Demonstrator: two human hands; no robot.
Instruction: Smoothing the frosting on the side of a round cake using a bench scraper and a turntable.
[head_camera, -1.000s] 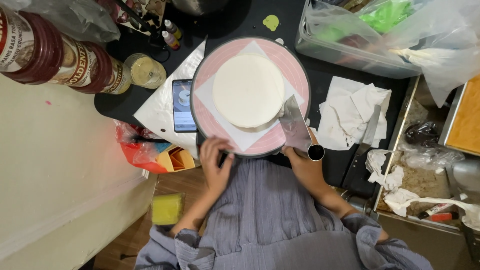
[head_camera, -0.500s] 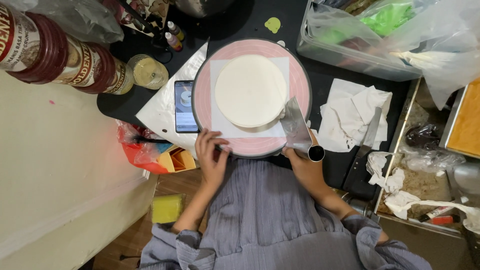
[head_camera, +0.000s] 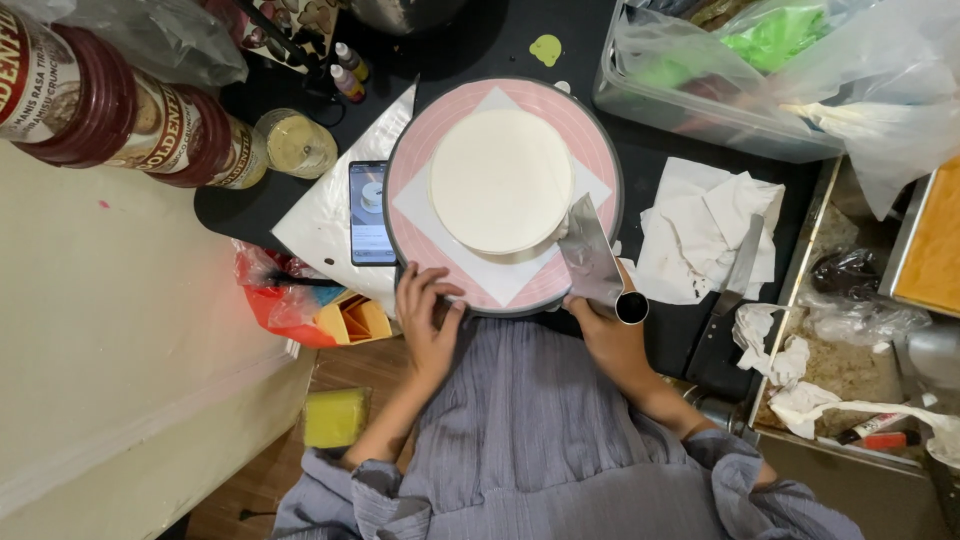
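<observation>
Your round white frosted cake (head_camera: 500, 180) sits centred on a white square sheet on the pink round turntable (head_camera: 425, 125). Your right hand (head_camera: 610, 335), at the turntable's 5 o'clock, has its fingers closed around a flat metal scraper (head_camera: 590, 258) whose blade touches the cake's side. Your left hand (head_camera: 428, 315), at 7 o'clock, rests spread fingers on the rim. A black smartphone (head_camera: 370, 212) lies at 9 o'clock, crumpled white paper towels (head_camera: 705, 235) and a dark-handled knife (head_camera: 735, 295) at 3 o'clock, a clear plastic tub (head_camera: 700, 105) at 1 o'clock.
</observation>
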